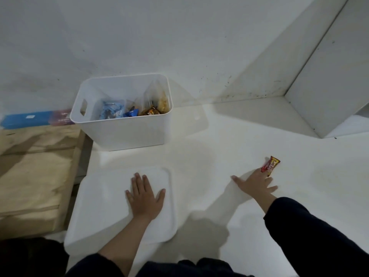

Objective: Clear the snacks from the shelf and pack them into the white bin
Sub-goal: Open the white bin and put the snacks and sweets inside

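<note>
The white bin (123, 128) stands open against the back wall and holds several snack packets, blue ones on the left and brown and yellow ones on the right. A small red and yellow snack bar (272, 164) lies on the white surface at the right. My right hand (256, 182) is spread flat, its fingertips touching the bar's near end without gripping it. My left hand (144, 193) rests flat with fingers apart on a white lid (99, 208) lying in front of the bin.
A blue box (26, 118) lies left of the bin by the wall. Brown cardboard (34, 172) covers the floor at the left. A white shelf unit (329, 86) juts out at the right rear.
</note>
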The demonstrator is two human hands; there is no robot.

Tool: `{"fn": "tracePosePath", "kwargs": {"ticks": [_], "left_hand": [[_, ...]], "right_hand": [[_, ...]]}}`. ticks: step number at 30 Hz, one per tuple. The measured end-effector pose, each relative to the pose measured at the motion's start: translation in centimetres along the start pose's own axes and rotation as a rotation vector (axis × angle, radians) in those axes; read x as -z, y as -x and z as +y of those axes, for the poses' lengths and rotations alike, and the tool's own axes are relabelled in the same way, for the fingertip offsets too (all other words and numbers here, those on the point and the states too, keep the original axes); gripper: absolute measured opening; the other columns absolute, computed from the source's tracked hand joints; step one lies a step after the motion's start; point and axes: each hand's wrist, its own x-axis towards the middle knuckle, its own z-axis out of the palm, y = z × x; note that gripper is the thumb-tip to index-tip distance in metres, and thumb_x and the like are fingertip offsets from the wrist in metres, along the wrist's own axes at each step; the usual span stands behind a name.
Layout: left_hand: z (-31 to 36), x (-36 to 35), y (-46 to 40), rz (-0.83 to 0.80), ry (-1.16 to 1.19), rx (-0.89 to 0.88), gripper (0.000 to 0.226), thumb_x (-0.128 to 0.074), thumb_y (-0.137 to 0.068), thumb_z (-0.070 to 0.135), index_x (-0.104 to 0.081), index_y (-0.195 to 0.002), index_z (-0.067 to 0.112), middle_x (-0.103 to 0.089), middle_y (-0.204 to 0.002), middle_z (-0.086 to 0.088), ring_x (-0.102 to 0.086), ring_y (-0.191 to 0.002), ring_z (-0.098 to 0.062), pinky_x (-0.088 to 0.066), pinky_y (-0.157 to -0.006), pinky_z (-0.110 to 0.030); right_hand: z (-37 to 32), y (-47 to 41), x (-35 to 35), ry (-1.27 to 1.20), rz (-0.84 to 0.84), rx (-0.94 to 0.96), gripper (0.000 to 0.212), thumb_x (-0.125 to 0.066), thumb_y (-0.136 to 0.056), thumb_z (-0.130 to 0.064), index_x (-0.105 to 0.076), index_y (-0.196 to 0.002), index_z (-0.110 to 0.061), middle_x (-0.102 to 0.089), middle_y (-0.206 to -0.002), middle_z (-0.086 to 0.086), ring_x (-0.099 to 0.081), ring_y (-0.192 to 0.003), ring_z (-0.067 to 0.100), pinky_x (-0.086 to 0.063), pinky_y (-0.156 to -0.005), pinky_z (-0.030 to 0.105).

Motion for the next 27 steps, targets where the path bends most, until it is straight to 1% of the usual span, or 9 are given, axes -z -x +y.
{"fn": "tracePosePath", "kwargs": {"ticks": [2, 4, 7, 13, 15, 18, 20, 22, 27], "left_hand": [[-0.1, -0.1, 0.0, -0.005, -0.01, 0.008, 0.094, -0.016, -0.082, 0.071, -0.004, -0.15, 0.008, 0.011, -0.159, -0.012, 0.009, -0.147, -0.028, -0.003, -0.115, -0.057], [-0.1, -0.2, -0.1, -0.004, -0.02, 0.012, 0.098, -0.009, -0.077, 0.072, -0.004, -0.15, 0.008, 0.01, -0.159, -0.012, 0.008, -0.147, -0.028, -0.004, -0.114, -0.057], [-0.1, -0.3, 0.0, 0.007, -0.022, 0.01, 0.091, -0.022, -0.086, 0.068, -0.004, -0.151, 0.007, 0.01, -0.159, -0.012, 0.008, -0.147, -0.028, -0.004, -0.115, -0.056], [0.0, -0.2, 0.0, 0.003, -0.013, 0.01, 0.089, -0.029, -0.088, 0.065, -0.002, -0.151, 0.009, 0.012, -0.159, -0.011, 0.01, -0.147, -0.026, -0.003, -0.115, -0.055], [-0.1, -0.2, 0.0, 0.003, -0.007, 0.008, 0.089, -0.028, -0.088, 0.066, -0.001, -0.151, 0.009, 0.013, -0.159, -0.011, 0.011, -0.147, -0.026, -0.002, -0.116, -0.055], [-0.2, -0.2, 0.0, 0.001, -0.015, 0.013, 0.093, -0.016, -0.082, 0.071, -0.003, -0.15, 0.009, 0.011, -0.159, -0.011, 0.009, -0.147, -0.026, -0.003, -0.115, -0.055], [-0.2, -0.1, 0.0, -0.008, -0.015, 0.015, 0.096, -0.012, -0.079, 0.072, -0.004, -0.15, 0.009, 0.009, -0.159, -0.011, 0.008, -0.147, -0.027, -0.004, -0.115, -0.055], [-0.1, 0.1, 0.0, -0.026, -0.009, 0.018, 0.092, -0.023, -0.085, 0.07, -0.004, -0.151, 0.009, 0.01, -0.159, -0.012, 0.008, -0.147, -0.027, -0.004, -0.116, -0.055], [0.3, 1.4, -0.6, -0.103, 0.051, 0.039, 0.091, -0.037, -0.086, 0.066, 0.0, -0.151, 0.012, 0.015, -0.159, -0.007, 0.012, -0.147, -0.025, -0.003, -0.117, -0.053]], "right_hand": [[0.0, 0.1, -0.3, 0.024, 0.051, 0.009, 0.116, -0.056, -0.059, -0.083, -0.026, -0.141, -0.005, -0.027, -0.146, 0.018, -0.03, -0.132, 0.038, -0.016, -0.111, 0.06], [0.0, 0.3, -0.4, 0.032, 0.106, 0.051, 0.116, -0.058, -0.061, -0.08, -0.022, -0.141, -0.004, -0.033, -0.142, 0.018, -0.036, -0.128, 0.036, -0.02, -0.109, 0.059], [0.0, 0.6, 0.0, 0.046, 0.112, 0.067, 0.128, -0.057, -0.062, -0.081, -0.007, -0.146, 0.002, -0.028, -0.146, 0.018, -0.034, -0.128, 0.034, -0.025, -0.109, 0.057], [0.3, 0.5, 0.3, 0.116, 0.119, 0.054, 0.13, -0.05, -0.059, -0.086, -0.009, -0.146, 0.0, -0.015, -0.15, 0.015, -0.024, -0.133, 0.036, -0.018, -0.111, 0.055], [0.2, 0.5, -0.1, 0.107, 0.118, 0.116, 0.117, -0.053, -0.067, -0.079, -0.016, -0.144, 0.0, -0.018, -0.151, 0.016, -0.032, -0.13, 0.038, -0.026, -0.11, 0.051], [-0.6, 1.3, -0.3, 0.033, 0.107, 0.218, 0.088, -0.058, -0.082, -0.054, -0.021, -0.144, -0.003, -0.032, -0.143, 0.014, -0.046, -0.117, 0.035, -0.044, -0.095, 0.042], [-1.9, 2.4, -0.3, 0.056, 0.1, 0.285, 0.063, -0.053, -0.09, -0.03, -0.026, -0.143, -0.008, -0.035, -0.136, 0.011, -0.046, -0.115, 0.032, -0.048, -0.083, 0.038], [-3.5, 3.4, -0.3, 0.026, 0.058, 0.357, 0.046, -0.048, -0.087, -0.014, -0.038, -0.132, -0.008, -0.039, -0.127, 0.012, -0.05, -0.108, 0.032, -0.047, -0.077, 0.037], [-9.3, 6.3, 1.7, -0.496, -0.027, 0.489, 0.011, -0.052, -0.086, -0.018, -0.054, -0.084, -0.007, -0.059, -0.086, 0.007, -0.056, -0.079, 0.025, -0.038, -0.062, 0.026]]}}
